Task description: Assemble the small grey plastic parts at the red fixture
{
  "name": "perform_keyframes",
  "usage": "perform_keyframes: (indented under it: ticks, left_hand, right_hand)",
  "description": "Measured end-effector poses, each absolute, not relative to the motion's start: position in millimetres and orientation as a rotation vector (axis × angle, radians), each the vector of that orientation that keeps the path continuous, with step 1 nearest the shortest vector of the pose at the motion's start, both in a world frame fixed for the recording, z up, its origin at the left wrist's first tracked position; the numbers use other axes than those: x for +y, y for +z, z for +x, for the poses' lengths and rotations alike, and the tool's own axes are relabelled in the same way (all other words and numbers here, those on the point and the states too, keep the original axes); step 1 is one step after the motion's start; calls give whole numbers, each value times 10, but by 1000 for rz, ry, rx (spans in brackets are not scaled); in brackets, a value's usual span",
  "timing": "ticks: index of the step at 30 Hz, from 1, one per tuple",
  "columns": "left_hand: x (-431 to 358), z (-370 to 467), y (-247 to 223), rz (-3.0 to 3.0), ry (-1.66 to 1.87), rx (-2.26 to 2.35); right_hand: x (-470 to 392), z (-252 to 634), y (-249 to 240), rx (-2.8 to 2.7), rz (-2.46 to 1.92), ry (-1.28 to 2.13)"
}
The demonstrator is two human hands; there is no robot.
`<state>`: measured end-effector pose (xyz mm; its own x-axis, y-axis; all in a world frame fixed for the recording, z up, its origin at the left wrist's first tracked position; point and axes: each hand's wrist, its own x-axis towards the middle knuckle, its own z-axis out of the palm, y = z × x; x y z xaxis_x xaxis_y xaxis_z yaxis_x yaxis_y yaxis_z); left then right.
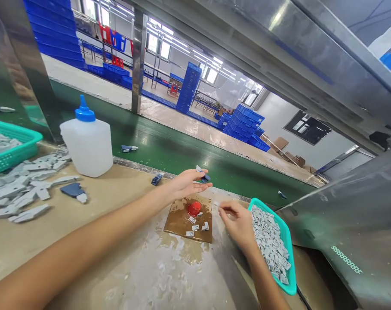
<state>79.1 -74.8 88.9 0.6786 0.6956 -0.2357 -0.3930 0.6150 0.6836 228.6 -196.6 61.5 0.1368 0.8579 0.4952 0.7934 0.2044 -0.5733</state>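
My left hand (188, 183) reaches over the front of the bench and holds a small dark blue and light grey plastic part (204, 176) between thumb and fingers. To its right, my right hand (238, 221) pinches a small pale piece (216, 204), too blurred to name closely. Below and between the hands lies a wet brown board (174, 224) bearing a small red cup (194, 209) and several small light grey plastic pieces (195, 227). Close beside my right hand stands a green basket (291, 271) filled with similar small grey pieces (269, 241).
A white bottle (88, 148) with a blue nozzle stands left, near piled grey parts (17, 185) and another green basket (30, 144). Blue-grey parts lie on the bench and on the green conveyor belt (156, 150). Metal framing (139, 64) rises beyond; a metal panel (350, 224) flanks the right.
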Motion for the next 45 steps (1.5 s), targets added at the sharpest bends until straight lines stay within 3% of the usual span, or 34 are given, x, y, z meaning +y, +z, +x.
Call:
perform_keyframes:
  ticks: [18,25,32,39,45]
  left_hand:
    - [-671,804,778,765,719,405]
    - [-709,822,746,877,692,536]
    - [-698,783,766,1093,665,535]
    - [-767,836,744,1186,623,484]
    - [-830,838,777,1207,584,497]
  right_hand:
    - [-1805,2026,403,-2002,-1439,-50]
    - [-1801,1992,386,-1895,-1400,-126]
    - [-1877,2071,587,-1780,-1476,126]
    - [-1850,2116,690,-1371,-1344,76]
    - [-1840,2151,631,-1417,-1374,149]
